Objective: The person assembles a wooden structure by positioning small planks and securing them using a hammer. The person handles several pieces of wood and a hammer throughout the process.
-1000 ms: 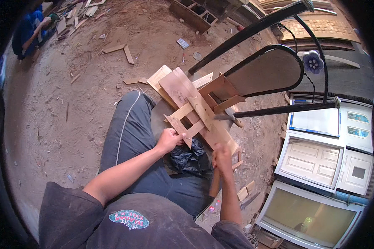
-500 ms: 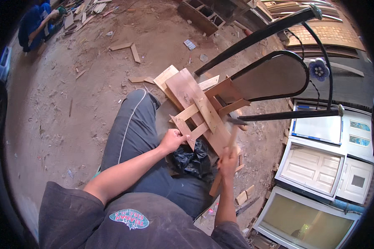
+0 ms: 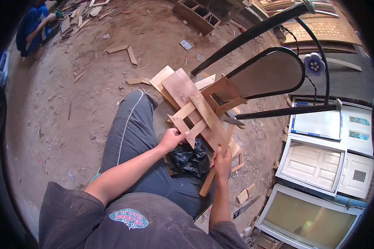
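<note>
"Tan wood, flat strips?"

"Yes: a squarish frame [image 3: 197,128] lying on a reddish plank [image 3: 179,85]; right of it, a hammer [image 3: 207,184], wooden-handled, dark-headed."

"Which way do they run?"

"Frame strips and plank slant down rightward; the hammer's head points up and right."

"Hands?"

"Left hand [image 3: 172,140] pinches the frame's near strip, forearm stretched; right hand [image 3: 222,162] wraps the handle, fingers seemingly closed, though blurred."

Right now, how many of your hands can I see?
2: the left hand holds a wooden frame; the right hand grips a hammer. Some fingers are hidden.
</note>
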`<state>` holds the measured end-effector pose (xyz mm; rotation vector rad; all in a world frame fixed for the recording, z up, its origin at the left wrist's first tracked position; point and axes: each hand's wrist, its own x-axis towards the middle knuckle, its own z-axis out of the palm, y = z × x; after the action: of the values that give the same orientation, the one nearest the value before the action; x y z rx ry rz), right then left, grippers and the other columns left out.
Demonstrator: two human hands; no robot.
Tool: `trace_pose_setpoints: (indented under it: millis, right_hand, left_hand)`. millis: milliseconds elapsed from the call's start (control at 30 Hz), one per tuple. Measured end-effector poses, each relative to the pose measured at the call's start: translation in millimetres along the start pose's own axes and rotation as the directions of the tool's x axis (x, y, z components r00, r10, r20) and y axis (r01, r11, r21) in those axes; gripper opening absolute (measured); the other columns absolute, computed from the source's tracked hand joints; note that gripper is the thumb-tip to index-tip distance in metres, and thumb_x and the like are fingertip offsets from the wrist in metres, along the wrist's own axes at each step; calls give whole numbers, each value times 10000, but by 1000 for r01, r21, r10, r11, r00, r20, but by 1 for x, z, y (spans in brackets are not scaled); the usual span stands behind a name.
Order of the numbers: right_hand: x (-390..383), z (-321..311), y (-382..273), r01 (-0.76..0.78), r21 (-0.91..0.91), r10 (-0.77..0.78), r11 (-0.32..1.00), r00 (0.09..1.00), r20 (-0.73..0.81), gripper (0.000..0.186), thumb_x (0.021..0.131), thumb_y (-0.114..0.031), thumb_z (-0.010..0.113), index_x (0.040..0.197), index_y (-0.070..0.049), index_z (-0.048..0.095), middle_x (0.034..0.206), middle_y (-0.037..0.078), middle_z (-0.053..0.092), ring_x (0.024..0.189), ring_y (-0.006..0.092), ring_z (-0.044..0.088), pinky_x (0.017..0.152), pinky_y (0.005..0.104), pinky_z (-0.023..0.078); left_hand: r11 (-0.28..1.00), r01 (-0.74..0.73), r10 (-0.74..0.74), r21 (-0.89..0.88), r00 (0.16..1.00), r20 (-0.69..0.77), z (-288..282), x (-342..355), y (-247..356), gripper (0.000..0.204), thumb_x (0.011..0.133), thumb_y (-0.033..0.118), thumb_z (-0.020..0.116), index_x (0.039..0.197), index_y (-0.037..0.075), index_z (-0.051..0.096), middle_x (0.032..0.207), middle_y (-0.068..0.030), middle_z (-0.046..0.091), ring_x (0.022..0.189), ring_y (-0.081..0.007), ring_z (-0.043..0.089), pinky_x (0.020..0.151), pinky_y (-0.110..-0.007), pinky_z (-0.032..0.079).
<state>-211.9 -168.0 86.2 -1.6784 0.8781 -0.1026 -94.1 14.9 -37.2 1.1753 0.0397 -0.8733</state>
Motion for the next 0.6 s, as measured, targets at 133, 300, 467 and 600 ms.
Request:
trace_pose_setpoints:
  millis: [133, 300, 467, 600]
  right_hand:
    - [0, 5, 2, -99, -122, 112, 988, 989, 100, 249, 1113, -300, 494, 1177, -62, 535, 696, 1, 499, 444, 78, 470, 390, 246, 398]
    - [0, 15, 0, 72, 77, -69, 994, 997, -40, 276, 1106, -334, 506, 1015, -74, 517, 710, 16, 536, 452, 94, 490, 399, 271, 420]
    - [2, 20, -11, -66, -314, 79, 947, 996, 30, 307, 1095, -362, 525, 1017, -69, 479, 674, 3, 510, 450, 114, 487, 389, 281, 415]
    - [3, 14, -18, 14, -73, -20, 997, 997, -81, 296, 1095, -371, 524, 1100, -75, 507, 671, -6, 497, 458, 95, 480, 391, 265, 408]
  left_hand:
    - [990, 115, -115, 80, 993, -6, 1, -1, 5, 412, 1067, 369, 597, 1099, -28, 703, 984, -106, 770, 809, -159, 741, 629, -264, 554]
    - [996, 84, -84, 8, 996, 38, 2, 0, 4, 431, 1072, 356, 588, 1067, -56, 715, 946, -110, 771, 783, -157, 743, 632, -278, 578]
    - [997, -50, 48, -64, 998, -29, 6, 7, 3, 409, 1059, 290, 609, 1035, -102, 726, 942, -129, 769, 795, -174, 749, 679, -317, 629]
    - [996, -32, 36, 82, 999, -41, 6, 4, 5, 395, 1057, 288, 614, 988, -79, 741, 914, -108, 768, 826, -145, 733, 709, -317, 617]
